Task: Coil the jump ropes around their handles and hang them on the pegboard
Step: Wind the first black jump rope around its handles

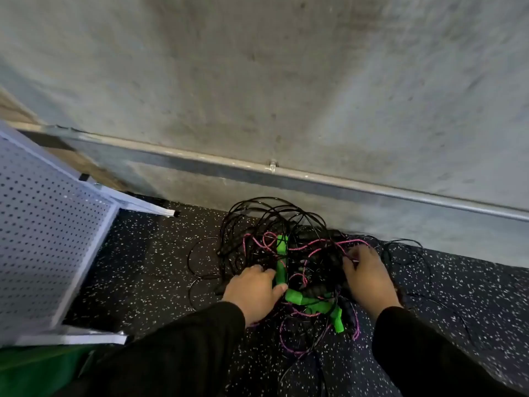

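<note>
I'm sorting tangled jump ropes (286,253): left hand (253,290) pinches a green handle (280,272), right hand (367,277) fingers curled into cords; next, free one rope

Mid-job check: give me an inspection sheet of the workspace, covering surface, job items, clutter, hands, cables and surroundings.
Surface: dark speckled floor, carrying the rope pile.
Job's things: tangled jump ropes, black and pink cords mixed, with green handles in the heap; none coiled. White pegboard stands to the left, no rope seen on it.
Clutter: green object at the lower left, unidentifiable.
Grippers: left hand rests on the pile, thumb by a green handle; right hand has its fingers in the cords at a pink strand.
Cables: nothing seen apart from the ropes.
Surroundings: concrete wall with a metal pipe along its base.
</note>
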Demonstrator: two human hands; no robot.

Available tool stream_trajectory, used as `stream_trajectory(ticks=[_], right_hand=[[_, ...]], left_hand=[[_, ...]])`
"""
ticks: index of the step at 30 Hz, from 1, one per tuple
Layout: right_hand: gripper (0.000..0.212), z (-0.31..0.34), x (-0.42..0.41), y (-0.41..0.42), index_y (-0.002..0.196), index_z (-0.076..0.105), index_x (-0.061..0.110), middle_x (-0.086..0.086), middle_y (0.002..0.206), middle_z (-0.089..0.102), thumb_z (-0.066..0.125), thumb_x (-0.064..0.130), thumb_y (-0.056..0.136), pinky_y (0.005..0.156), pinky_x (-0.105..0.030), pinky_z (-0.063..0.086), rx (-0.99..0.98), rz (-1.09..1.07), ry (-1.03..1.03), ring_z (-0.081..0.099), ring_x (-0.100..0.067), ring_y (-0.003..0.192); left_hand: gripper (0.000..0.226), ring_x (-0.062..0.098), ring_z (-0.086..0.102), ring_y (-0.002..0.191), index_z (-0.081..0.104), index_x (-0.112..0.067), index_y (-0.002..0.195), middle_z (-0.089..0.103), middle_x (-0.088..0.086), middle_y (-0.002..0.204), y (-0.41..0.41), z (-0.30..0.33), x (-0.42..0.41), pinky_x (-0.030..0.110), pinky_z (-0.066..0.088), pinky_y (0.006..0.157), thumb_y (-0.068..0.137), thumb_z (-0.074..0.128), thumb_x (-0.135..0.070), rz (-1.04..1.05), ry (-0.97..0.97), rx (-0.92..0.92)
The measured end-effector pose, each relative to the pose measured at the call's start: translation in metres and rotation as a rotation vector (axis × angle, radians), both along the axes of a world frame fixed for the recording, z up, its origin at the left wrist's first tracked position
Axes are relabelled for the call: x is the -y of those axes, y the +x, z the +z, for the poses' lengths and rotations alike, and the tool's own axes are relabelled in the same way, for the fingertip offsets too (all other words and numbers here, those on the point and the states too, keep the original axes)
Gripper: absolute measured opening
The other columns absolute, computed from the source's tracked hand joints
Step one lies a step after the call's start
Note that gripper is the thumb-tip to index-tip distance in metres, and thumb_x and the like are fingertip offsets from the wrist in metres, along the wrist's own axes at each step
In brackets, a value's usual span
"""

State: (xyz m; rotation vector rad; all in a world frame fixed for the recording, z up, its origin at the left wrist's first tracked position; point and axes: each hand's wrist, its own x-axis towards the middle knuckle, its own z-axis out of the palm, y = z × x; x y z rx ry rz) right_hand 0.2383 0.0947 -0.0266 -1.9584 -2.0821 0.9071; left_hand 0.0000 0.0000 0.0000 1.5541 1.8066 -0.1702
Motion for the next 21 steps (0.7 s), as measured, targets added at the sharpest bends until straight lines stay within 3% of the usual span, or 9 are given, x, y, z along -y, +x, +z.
stream_trajectory(ticks=[2, 4, 6, 10, 14, 17, 19, 21], right_hand=[[0.026, -0.013, 0.011, 0.008, 0.122, 0.056, 0.009, -0.008, 0.113, 0.058, 0.063, 0.019, 0.098, 0.086, -0.032, 0.045, 0.008, -0.054, -0.003, 0.057, -0.025, 0.102], [0.044, -0.027, 0.019, 0.014, 0.138, 0.052, 0.007, -0.014, 0.127, 0.06, 0.064, 0.021, 0.098, 0.098, -0.037, 0.048, 0.062, 0.019, -0.036, 0.057, -0.029, 0.115], [0.048, -0.037, 0.019, 0.017, 0.145, 0.049, 0.008, -0.015, 0.135, 0.059, 0.061, 0.023, 0.1, 0.106, -0.042, 0.046, 0.106, 0.082, -0.112, 0.055, -0.032, 0.124], [0.024, -0.037, 0.008, 0.003, 0.122, 0.065, 0.008, -0.016, 0.114, 0.07, 0.056, 0.018, 0.102, 0.082, -0.029, 0.044, 0.076, 0.061, -0.201, 0.065, -0.033, 0.108], [0.022, -0.015, 0.008, -0.008, 0.106, 0.068, 0.005, -0.017, 0.098, 0.071, 0.052, 0.02, 0.104, 0.075, -0.031, 0.043, 0.061, 0.061, -0.027, 0.067, -0.034, 0.095], [0.021, 0.03, 0.002, -0.015, 0.097, 0.066, 0.008, -0.007, 0.08, 0.067, 0.052, 0.022, 0.105, 0.066, -0.028, 0.038, -0.055, 0.039, 0.096, 0.064, -0.028, 0.076], [0.023, 0.064, 0.003, -0.017, 0.091, 0.065, 0.009, -0.003, 0.071, 0.062, 0.052, 0.022, 0.105, 0.064, -0.029, 0.044, -0.177, -0.002, 0.106, 0.062, -0.019, 0.065], [0.022, 0.094, 0.013, -0.018, 0.099, 0.068, 0.005, -0.004, 0.071, 0.061, 0.053, 0.02, 0.105, 0.065, -0.033, 0.054, -0.385, -0.082, 0.026, 0.065, -0.019, 0.062]], left_hand=[[0.055, 0.032, 0.055, 0.121, 0.054, -0.015, 0.137, 0.058, 0.012, 0.128, 0.003, -0.007, -0.01, 0.046, 0.048, 0.101, 0.104, 0.04, -0.056, -0.019, -0.025, 0.043], [0.052, 0.033, 0.056, 0.12, 0.055, -0.014, 0.136, 0.058, 0.013, 0.127, 0.007, -0.004, -0.021, 0.044, 0.048, 0.101, 0.104, 0.041, -0.053, -0.012, 0.011, 0.073], [0.053, 0.033, 0.056, 0.12, 0.054, -0.013, 0.137, 0.058, 0.013, 0.129, 0.017, 0.001, -0.026, 0.045, 0.049, 0.101, 0.104, 0.042, -0.053, -0.038, 0.064, 0.078], [0.053, 0.032, 0.058, 0.118, 0.054, -0.013, 0.138, 0.059, 0.012, 0.128, 0.026, 0.017, -0.018, 0.047, 0.051, 0.098, 0.104, 0.043, -0.053, -0.108, 0.144, 0.035], [0.053, 0.032, 0.057, 0.122, 0.054, -0.015, 0.139, 0.059, 0.012, 0.134, 0.019, 0.045, -0.01, 0.044, 0.049, 0.1, 0.104, 0.044, -0.052, -0.106, 0.178, 0.031], [0.051, 0.031, 0.057, 0.123, 0.056, -0.015, 0.139, 0.062, 0.012, 0.134, 0.013, 0.07, -0.008, 0.037, 0.047, 0.098, 0.104, 0.047, -0.05, -0.056, 0.211, 0.052], [0.049, 0.03, 0.057, 0.124, 0.057, -0.015, 0.139, 0.064, 0.01, 0.134, 0.012, 0.087, -0.004, 0.033, 0.044, 0.094, 0.104, 0.048, -0.049, -0.023, 0.238, 0.08], [0.048, 0.029, 0.058, 0.121, 0.058, -0.016, 0.138, 0.065, 0.009, 0.132, 0.013, 0.104, 0.007, 0.033, 0.045, 0.094, 0.104, 0.048, -0.048, -0.012, 0.252, 0.106]])
